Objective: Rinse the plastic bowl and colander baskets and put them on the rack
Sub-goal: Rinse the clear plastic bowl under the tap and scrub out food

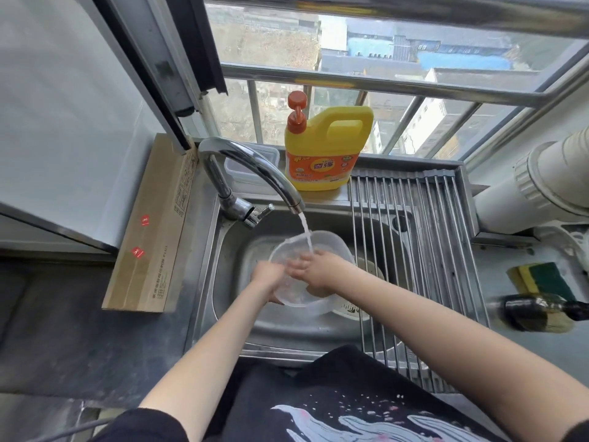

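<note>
A clear plastic bowl (331, 247) is held tilted over the steel sink (236, 250), under water running from the faucet (255, 173). My left hand (267, 279) grips the bowl's near left rim. My right hand (318, 272) is inside the bowl with its fingers spread against the inner wall. A white colander basket (349, 309) peeks out below the bowl, mostly hidden. The roll-up metal rack (424, 250) spans the right half of the sink and carries nothing.
A yellow detergent jug (325, 154) and a clear lidded box (251, 164) stand on the ledge behind the sink. A cardboard box (153, 224) leans at the left. A sponge (541, 279) and a dark bottle (535, 311) lie right of the rack.
</note>
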